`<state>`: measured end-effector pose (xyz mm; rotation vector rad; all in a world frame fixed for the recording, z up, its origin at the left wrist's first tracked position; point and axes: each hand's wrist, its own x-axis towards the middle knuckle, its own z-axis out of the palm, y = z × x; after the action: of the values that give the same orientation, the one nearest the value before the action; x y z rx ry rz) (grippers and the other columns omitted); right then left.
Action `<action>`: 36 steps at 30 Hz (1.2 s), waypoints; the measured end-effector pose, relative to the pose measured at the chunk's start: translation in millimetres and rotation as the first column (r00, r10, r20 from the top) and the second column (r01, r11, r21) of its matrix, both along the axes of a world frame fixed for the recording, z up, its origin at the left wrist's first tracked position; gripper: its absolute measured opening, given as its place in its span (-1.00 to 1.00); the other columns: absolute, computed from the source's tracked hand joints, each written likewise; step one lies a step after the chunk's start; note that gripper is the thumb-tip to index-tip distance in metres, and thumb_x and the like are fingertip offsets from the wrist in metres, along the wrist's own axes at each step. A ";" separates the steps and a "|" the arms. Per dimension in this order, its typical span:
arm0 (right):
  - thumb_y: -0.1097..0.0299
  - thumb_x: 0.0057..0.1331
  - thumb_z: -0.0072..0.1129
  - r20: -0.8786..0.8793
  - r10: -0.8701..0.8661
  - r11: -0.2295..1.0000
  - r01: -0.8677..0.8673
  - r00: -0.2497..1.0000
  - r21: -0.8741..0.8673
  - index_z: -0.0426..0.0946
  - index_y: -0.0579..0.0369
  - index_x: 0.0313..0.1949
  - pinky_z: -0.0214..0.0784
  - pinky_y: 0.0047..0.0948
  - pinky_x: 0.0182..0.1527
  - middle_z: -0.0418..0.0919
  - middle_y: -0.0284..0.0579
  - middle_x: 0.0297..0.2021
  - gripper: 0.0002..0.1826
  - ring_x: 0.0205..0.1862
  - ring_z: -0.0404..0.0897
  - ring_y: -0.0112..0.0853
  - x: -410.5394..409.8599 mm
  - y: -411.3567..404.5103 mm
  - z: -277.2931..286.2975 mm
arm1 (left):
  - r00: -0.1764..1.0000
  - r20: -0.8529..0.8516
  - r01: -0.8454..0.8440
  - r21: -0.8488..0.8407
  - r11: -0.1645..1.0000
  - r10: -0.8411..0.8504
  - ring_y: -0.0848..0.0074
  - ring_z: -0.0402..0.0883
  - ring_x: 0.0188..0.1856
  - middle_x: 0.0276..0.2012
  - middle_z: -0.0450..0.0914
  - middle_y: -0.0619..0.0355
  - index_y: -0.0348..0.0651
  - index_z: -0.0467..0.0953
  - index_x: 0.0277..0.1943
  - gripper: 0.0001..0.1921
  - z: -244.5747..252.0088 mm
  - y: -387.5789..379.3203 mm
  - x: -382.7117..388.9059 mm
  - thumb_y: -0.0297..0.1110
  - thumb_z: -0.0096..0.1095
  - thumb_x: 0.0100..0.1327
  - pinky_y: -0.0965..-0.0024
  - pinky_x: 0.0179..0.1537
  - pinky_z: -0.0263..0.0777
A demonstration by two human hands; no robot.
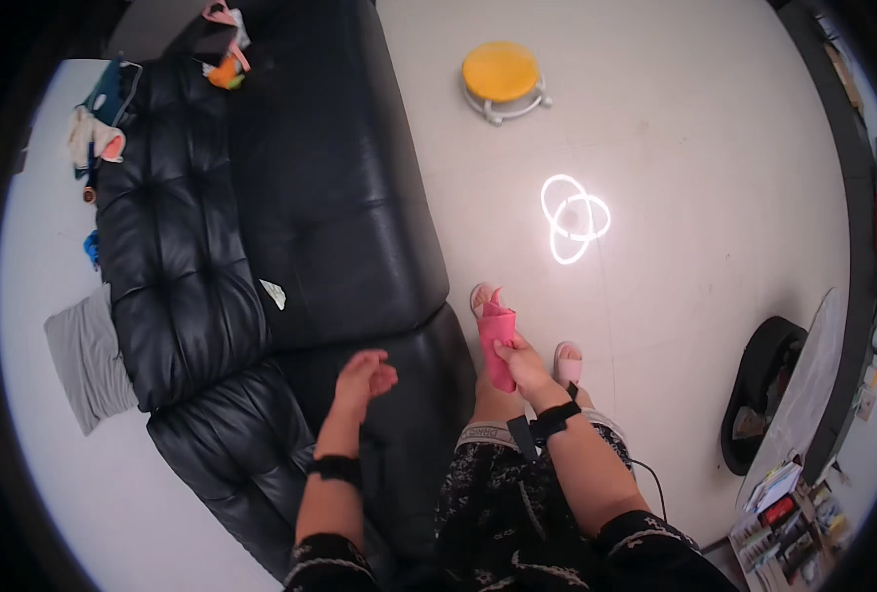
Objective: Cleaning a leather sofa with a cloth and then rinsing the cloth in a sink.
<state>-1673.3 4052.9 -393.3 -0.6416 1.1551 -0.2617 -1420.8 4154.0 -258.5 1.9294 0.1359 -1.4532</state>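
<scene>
A folded pink cloth [494,348] is in my right hand [521,364], with the thumb laid across its face. One loose corner sticks up at the cloth's far end. My left hand [365,379] holds nothing and hovers over the seat of the black leather sofa [334,244], fingers loosely curled and a little apart. On that seat, near the backrest, lies a small pale scrap [273,294], perhaps paper. Both wrists wear black straps. My feet, in pink slippers [569,368], stand on the floor beside the sofa.
A round stool with a yellow seat [501,72] stands on the pale floor [660,185], where a ring-shaped light reflects. A grey pillow [92,359] and clothing [94,137] rest along the sofa's back. At right are a table with a black base [760,399] and a crowded shelf [786,533].
</scene>
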 end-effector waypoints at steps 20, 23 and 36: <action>0.25 0.27 0.02 -0.337 0.013 0.845 -0.191 0.941 -0.499 0.23 0.03 0.24 -0.10 -0.01 0.31 0.12 0.05 0.30 -0.45 0.28 0.08 0.14 258.1 -41.0 -182.3 | 0.812 0.122 0.510 0.328 0.795 -0.571 0.38 0.43 -0.86 -0.83 0.44 -0.04 -0.33 0.43 -0.75 -0.28 -237.9 -192.4 181.7 0.19 -0.05 0.28 0.52 -0.84 0.25; 0.28 0.32 -0.06 -0.314 0.052 0.731 -0.250 0.948 -0.635 0.33 0.07 0.15 -0.06 -0.01 0.30 0.21 0.04 0.24 -0.59 0.29 0.13 -0.02 263.1 -68.7 -259.6 | 0.834 0.095 0.503 0.271 0.820 -0.543 0.37 0.43 -0.86 -0.84 0.44 -0.04 -0.32 0.42 -0.77 -0.28 -238.5 -184.6 190.1 0.16 -0.06 0.30 0.52 -0.84 0.25; 0.34 0.33 -0.14 0.072 0.079 0.916 -0.044 0.994 -0.400 0.26 0.06 0.20 -0.16 -0.18 0.36 0.18 0.08 0.25 -0.56 0.35 0.04 -0.03 254.8 -61.4 -210.6 | 0.852 -0.065 0.519 0.242 0.820 -0.520 0.31 0.49 -0.82 -0.83 0.45 -0.05 -0.38 0.46 -0.76 -0.27 -245.8 -181.0 210.7 0.13 -0.07 0.32 0.51 -0.81 0.33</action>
<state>-1418.5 3991.5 -603.9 -1.0141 1.0019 -0.4738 -1210.1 3973.0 -504.3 2.2947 -0.2463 -1.8555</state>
